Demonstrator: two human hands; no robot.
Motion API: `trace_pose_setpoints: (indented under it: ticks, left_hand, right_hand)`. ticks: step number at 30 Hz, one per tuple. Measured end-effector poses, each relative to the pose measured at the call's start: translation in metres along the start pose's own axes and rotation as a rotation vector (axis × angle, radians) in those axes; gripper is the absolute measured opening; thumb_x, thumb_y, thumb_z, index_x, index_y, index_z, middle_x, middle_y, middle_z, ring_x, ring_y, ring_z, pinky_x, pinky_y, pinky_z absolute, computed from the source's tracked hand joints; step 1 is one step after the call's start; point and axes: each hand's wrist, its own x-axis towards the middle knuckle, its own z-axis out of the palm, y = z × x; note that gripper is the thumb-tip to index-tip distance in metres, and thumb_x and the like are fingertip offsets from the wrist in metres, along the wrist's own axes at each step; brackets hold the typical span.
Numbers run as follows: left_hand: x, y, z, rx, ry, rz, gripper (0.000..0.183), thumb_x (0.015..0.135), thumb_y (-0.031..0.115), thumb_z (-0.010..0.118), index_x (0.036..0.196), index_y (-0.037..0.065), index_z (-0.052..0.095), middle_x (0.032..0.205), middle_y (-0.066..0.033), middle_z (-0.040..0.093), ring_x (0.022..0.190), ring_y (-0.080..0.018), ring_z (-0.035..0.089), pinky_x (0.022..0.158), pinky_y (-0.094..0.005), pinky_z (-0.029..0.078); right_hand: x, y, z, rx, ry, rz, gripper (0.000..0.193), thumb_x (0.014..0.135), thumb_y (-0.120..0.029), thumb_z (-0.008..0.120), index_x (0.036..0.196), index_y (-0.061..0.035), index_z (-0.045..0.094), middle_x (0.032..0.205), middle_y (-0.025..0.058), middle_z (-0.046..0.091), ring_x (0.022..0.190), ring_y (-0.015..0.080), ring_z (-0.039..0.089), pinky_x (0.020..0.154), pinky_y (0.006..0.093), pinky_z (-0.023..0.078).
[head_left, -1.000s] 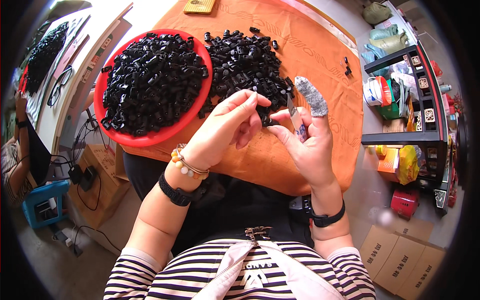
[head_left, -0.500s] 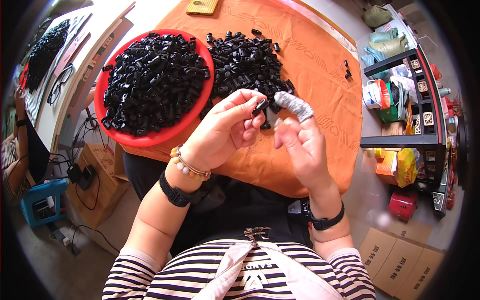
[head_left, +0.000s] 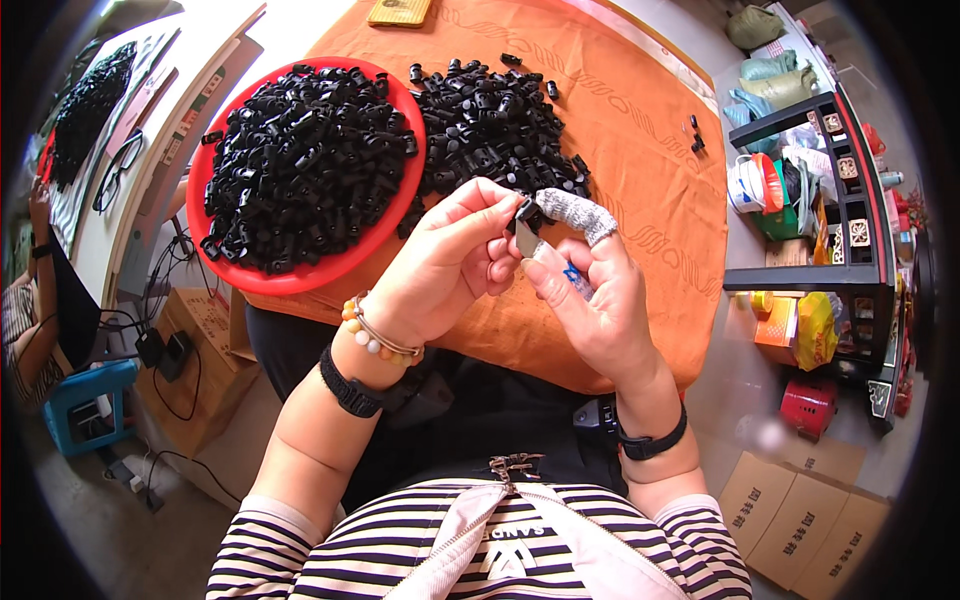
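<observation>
My left hand (head_left: 455,240) pinches a small black plastic part (head_left: 528,210), like a cord lock, between thumb and fingertips. My right hand (head_left: 605,305) grips a small knife (head_left: 527,240) with a short flat blade and a pale, blue-marked handle, partly hidden by the fingers. The blade meets the underside of the part. A grey knitted finger cover (head_left: 580,212) sleeves my right index finger, which curls over the part's far side. Beyond my hands lies a loose pile of the same black parts (head_left: 490,125). Left of it, a round red tray (head_left: 418,125) is heaped with more.
An orange cloth (head_left: 640,130) covers the table. A few stray parts (head_left: 696,135) lie at its right, and a yellow case (head_left: 400,12) at the far edge. Right of the table stands a dark shelf (head_left: 800,279) with bags; cartons (head_left: 800,520) lie on the floor. A blue stool (head_left: 90,400) stands left.
My right hand has come in from the right and turned, so the knife blade now shows against the black part. My left hand stays nearly in place, still holding the part.
</observation>
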Motion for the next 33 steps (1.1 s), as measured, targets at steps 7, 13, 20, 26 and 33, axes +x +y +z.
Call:
trace_pose_setpoints:
  ticks: [7,13,20,26,33]
  left_hand:
    - [-0.001,0.000,0.001,0.017,0.026,-0.006,0.009,0.092,0.020,0.053,0.093,0.011,0.051,0.069,0.0030,0.054,0.055,-0.0046,0.049,0.048,-0.0172,0.037]
    - [-0.001,0.000,-0.001,0.007,-0.012,-0.013,0.009,0.092,0.020,0.053,0.093,0.011,0.051,0.069,0.0032,0.054,0.055,-0.0039,0.048,0.048,-0.0164,0.036]
    - [-0.001,-0.001,-0.001,0.017,0.000,-0.012,0.007,0.093,0.019,0.051,0.092,0.011,0.051,0.070,0.0031,0.054,0.056,-0.0031,0.046,0.048,-0.0158,0.035]
    - [0.000,-0.004,0.004,0.025,0.016,-0.015,0.007,0.091,0.017,0.052,0.095,0.011,0.051,0.071,0.0014,0.054,0.054,-0.0046,0.042,0.047,-0.0166,0.031]
    - [0.001,-0.005,0.000,-0.009,0.020,-0.003,0.007,0.092,0.019,0.053,0.091,0.012,0.051,0.069,0.0030,0.054,0.055,-0.0042,0.046,0.048,-0.0174,0.034]
  right_hand:
    - [0.002,0.003,0.002,0.010,0.015,-0.023,0.039,0.085,-0.011,0.062,0.118,0.0009,0.045,0.081,0.0125,0.067,0.069,0.0098,0.061,0.059,0.0237,0.046]
    - [0.002,0.003,0.000,0.024,-0.008,-0.008,0.037,0.085,-0.010,0.061,0.117,-0.0001,0.046,0.085,0.0128,0.067,0.073,0.0134,0.063,0.063,0.0259,0.047]
    - [0.002,0.005,-0.002,-0.014,-0.005,0.023,0.035,0.085,-0.010,0.061,0.116,-0.0001,0.048,0.088,0.0134,0.067,0.079,0.0171,0.065,0.066,0.0269,0.048]
    - [0.001,0.011,-0.004,-0.046,0.070,-0.116,0.035,0.085,-0.009,0.060,0.116,0.0008,0.048,0.089,0.0147,0.066,0.082,0.0180,0.065,0.068,0.0271,0.048]
    - [-0.002,-0.002,0.000,-0.030,0.012,0.006,0.038,0.083,-0.009,0.061,0.116,0.0013,0.046,0.087,0.0140,0.065,0.076,0.0191,0.064,0.065,0.0277,0.048]
